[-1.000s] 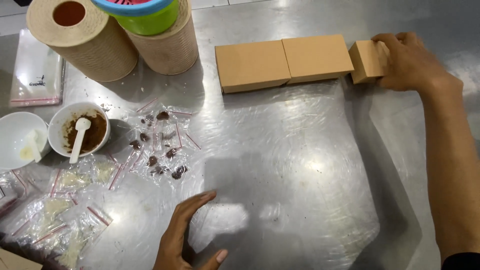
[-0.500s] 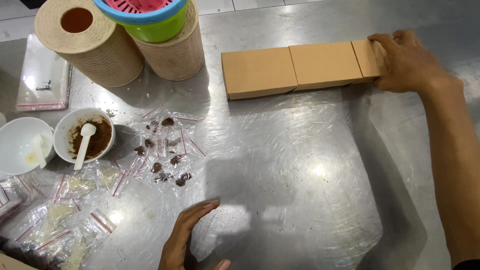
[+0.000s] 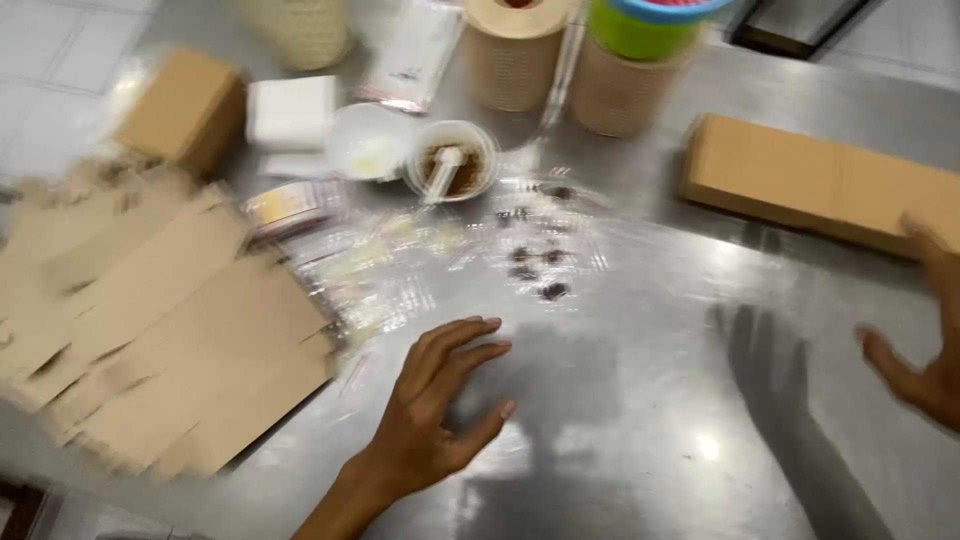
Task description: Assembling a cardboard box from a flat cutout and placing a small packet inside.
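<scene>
My left hand (image 3: 440,400) rests with fingers spread on the steel table (image 3: 620,400), holding nothing, just right of a pile of flat brown cardboard blanks (image 3: 160,330). My right hand (image 3: 925,335) hovers open at the right edge, a little in front of a row of closed brown boxes (image 3: 820,185). Small clear bags with dark pieces (image 3: 535,260) lie between the hands and the bowls. The whole view is motion-blurred.
Two small white bowls (image 3: 370,145) (image 3: 455,170), one with brown powder and a white spoon, stand at the back. Behind them are paper rolls (image 3: 510,50), a green and blue tub (image 3: 645,25), a brown box (image 3: 185,105) and a white block (image 3: 292,110).
The view has swung left, showing the cardboard pile. My right hand has let go of the box row and drawn back toward me, open. My left hand stays on the table.
</scene>
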